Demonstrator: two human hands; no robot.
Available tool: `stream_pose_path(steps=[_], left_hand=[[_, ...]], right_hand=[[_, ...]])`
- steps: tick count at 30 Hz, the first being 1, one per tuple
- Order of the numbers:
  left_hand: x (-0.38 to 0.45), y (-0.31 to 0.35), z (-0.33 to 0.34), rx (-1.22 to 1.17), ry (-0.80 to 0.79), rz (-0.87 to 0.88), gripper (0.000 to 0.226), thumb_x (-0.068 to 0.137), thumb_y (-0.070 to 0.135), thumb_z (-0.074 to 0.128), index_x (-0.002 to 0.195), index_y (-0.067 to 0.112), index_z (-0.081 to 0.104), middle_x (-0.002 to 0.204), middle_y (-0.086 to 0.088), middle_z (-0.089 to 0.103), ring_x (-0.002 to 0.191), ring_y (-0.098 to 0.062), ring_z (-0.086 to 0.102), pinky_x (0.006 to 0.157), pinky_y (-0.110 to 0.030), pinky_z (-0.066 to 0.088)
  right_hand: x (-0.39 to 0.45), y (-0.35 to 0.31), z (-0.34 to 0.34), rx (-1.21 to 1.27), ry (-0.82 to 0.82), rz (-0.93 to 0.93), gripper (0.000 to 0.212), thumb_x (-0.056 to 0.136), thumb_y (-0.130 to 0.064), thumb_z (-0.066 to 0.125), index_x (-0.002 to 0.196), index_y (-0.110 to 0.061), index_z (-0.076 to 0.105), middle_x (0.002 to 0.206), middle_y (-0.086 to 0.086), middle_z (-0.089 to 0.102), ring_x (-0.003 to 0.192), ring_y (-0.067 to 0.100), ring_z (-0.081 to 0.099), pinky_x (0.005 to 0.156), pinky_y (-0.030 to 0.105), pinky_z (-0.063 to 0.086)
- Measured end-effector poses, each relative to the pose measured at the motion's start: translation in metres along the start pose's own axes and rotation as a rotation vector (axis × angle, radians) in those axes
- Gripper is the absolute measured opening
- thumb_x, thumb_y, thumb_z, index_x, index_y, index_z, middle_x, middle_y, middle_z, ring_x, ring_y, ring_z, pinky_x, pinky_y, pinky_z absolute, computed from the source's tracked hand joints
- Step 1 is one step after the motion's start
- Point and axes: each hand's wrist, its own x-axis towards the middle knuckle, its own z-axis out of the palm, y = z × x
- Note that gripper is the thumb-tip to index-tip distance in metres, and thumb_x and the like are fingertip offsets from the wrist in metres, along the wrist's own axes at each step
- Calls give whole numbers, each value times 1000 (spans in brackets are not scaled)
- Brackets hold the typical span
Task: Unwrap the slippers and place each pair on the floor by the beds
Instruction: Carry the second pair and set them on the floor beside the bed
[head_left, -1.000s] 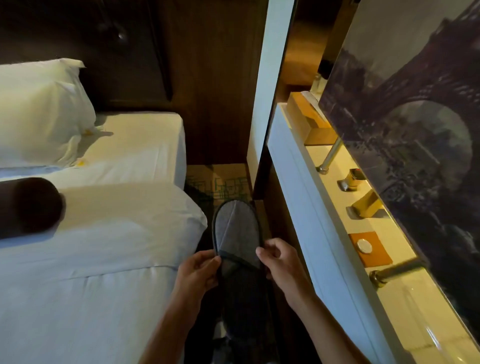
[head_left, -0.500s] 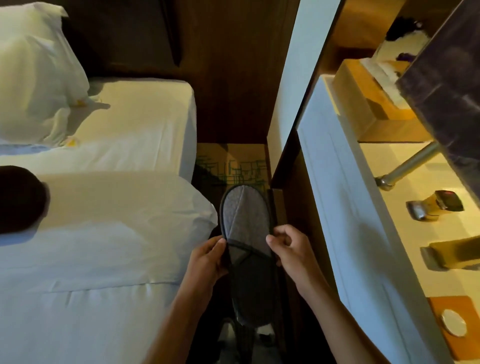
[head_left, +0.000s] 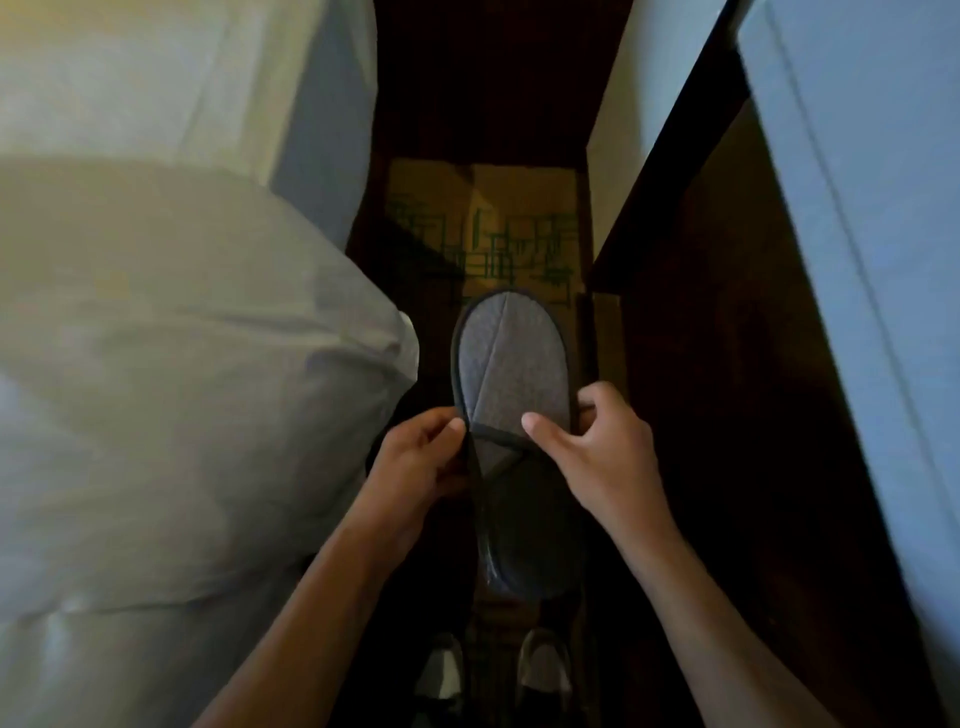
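Observation:
A grey fabric slipper (head_left: 511, 364) with a dark rim is held flat above the floor gap, toe pointing away from me. My left hand (head_left: 421, 462) pinches its left edge at the strap. My right hand (head_left: 597, 447) grips its right edge, thumb on top of the upper. A second dark sole seems to lie under it; whether it is a stacked pair I cannot tell. The bed (head_left: 182, 364) with white linen is right beside it on the left.
A narrow strip of patterned carpet (head_left: 483, 228) runs between the bed and a dark wooden panel (head_left: 753, 389) on the right. A white ledge (head_left: 857, 234) rises at the far right. My two shoes (head_left: 545, 665) show at the bottom.
The view has tilted down and closer; pillow and counter items have left the frame. Both hands keep their hold on the slipper, which sits lower toward the floor gap.

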Motion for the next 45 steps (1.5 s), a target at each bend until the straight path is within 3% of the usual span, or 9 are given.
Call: stream_pose_path(steps=[13,21,24,27,31,35,40,43,45], left_hand=[[176,-192,-55,-8,-88,13,21,100,14,47,105,12,67,102,-8,73,95,-25,67,86,-42,54],[252,-236,-64,-143,-236,32,23,88,24,51,102,11,65,87,-2,75,78,-14,69,73,-31,60],[258,-254,-58,-320,-233,-116,48,92,41,46,123,10,66,119,-14,72,105,-27,69,95,-44,52],[248,-269,-54,-352,-240,-195,50,92,37,50,134,11,61,131,-19,65,121,-33,62,100,-47,49],[229,-281,-44,-344,-292,-269,41,82,35,56,103,9,79,116,-19,73,101,-29,72,95,-44,52],[234,-288,-47,-300,-313,-283,46,83,44,55,104,11,80,117,-18,72,101,-28,72,96,-43,53],[246,-280,-50,-145,-331,-301,47,87,37,54,115,5,74,116,-21,72,94,-28,73,85,-39,57],[272,-263,-49,107,-269,-204,42,95,16,54,131,-7,55,125,-27,63,91,-25,64,77,-31,59],[293,-246,-48,213,-272,-157,24,95,9,55,114,-3,63,101,-19,70,78,-19,66,69,-25,57]], right_hand=[[130,178,161,25,-24,-92,41,76,-47,76,79,-13,53,66,0,51,59,18,49,53,37,40],[176,232,209,199,78,-229,41,78,-38,77,87,-2,58,68,3,50,61,15,47,57,36,41],[176,248,218,270,82,-243,36,77,-35,78,83,-4,60,66,5,52,59,14,48,57,34,42],[165,260,224,325,65,-201,29,78,-31,79,81,-9,61,64,1,51,58,10,47,55,28,41],[152,267,234,435,-4,-131,19,81,-27,77,89,-19,62,76,8,62,67,14,58,58,26,47],[153,278,246,577,-47,-40,29,84,-26,74,109,-16,62,97,24,68,86,32,70,70,40,57],[149,296,255,803,-94,-21,24,83,-25,72,86,-7,57,70,12,60,45,14,52,36,22,38],[142,313,257,1025,-88,21,20,81,-22,68,88,-7,58,72,13,59,50,17,46,35,21,35],[135,322,256,1119,-79,74,9,89,-11,63,98,-10,63,77,5,70,55,13,54,38,20,37]])
